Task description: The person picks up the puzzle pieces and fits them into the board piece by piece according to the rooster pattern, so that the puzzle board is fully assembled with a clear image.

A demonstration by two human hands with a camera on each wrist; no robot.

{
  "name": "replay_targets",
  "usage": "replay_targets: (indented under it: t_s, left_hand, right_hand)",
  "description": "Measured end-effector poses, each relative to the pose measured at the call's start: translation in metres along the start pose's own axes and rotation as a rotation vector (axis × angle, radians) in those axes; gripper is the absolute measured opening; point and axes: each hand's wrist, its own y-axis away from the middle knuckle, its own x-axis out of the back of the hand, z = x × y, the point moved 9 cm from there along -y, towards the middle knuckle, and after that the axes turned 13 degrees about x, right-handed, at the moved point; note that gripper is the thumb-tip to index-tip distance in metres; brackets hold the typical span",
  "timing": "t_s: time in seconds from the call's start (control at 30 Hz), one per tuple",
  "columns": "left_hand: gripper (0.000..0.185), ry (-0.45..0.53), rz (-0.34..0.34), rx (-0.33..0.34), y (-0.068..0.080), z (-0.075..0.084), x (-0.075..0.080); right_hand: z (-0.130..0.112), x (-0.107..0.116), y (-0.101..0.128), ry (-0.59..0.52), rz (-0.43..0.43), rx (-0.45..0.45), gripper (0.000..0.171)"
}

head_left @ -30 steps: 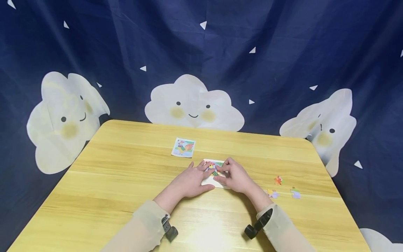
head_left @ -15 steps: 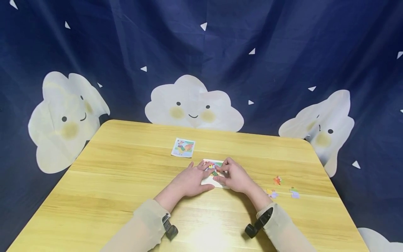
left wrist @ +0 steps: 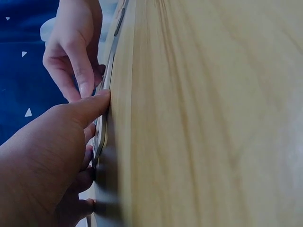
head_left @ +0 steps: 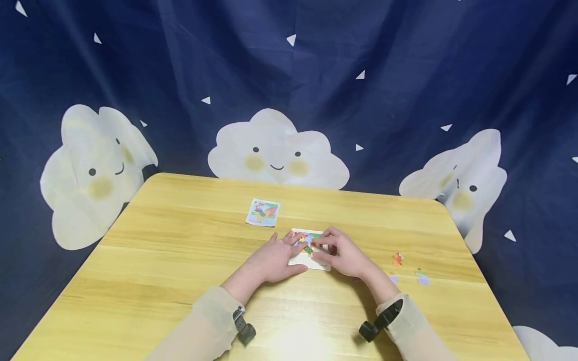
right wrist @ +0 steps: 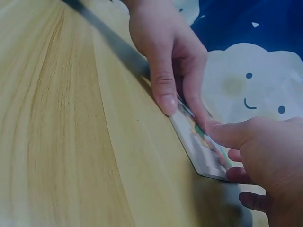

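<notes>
A small white jigsaw tray (head_left: 301, 260), its upper part filled with a colourful bird picture, lies at mid table between both hands. My left hand (head_left: 272, 259) rests on it from the left, fingers spread over the picture and thumb by the near edge. Over its right side is my right hand (head_left: 346, 256), thumb and fingers bent loosely; no piece shows between them. In the right wrist view, the right thumb is close to the left fingertips above the tray (right wrist: 193, 144). The fingers hide part of the picture.
Loose jigsaw pieces lie to the right: an orange one (head_left: 398, 259), a green and purple one (head_left: 422, 276), and a purple one (head_left: 394, 277) partly behind the right forearm. A square picture card (head_left: 263, 212) lies beyond the tray. A blue curtain (head_left: 289, 75) hangs behind the table.
My right hand has shifted slightly right, its thumb and fingers uncovering more of the tray. Its forearm now covers part of the nearest loose piece. The left hand stays in place.
</notes>
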Motion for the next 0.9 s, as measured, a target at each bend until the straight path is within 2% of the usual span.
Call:
replay_targets:
  t_s: [0.3, 0.57, 0.9]
  left_hand:
    - [0.074, 0.009, 0.009, -0.009, -0.003, -0.002, -0.004]
    - [0.073, 0.022, 0.006, -0.015, -0.003, -0.002, -0.005]
    - [0.072, 0.034, 0.002, -0.007, -0.002, -0.001, -0.004]
  right_hand:
    - [-0.007, 0.023, 0.017, 0.032, 0.045, 0.043, 0.033]
    - [-0.003, 0.045, 0.043, 0.028, 0.096, 0.041, 0.033]
    - [-0.001, 0.076, 0.072, 0.095, 0.171, 0.049, 0.029]
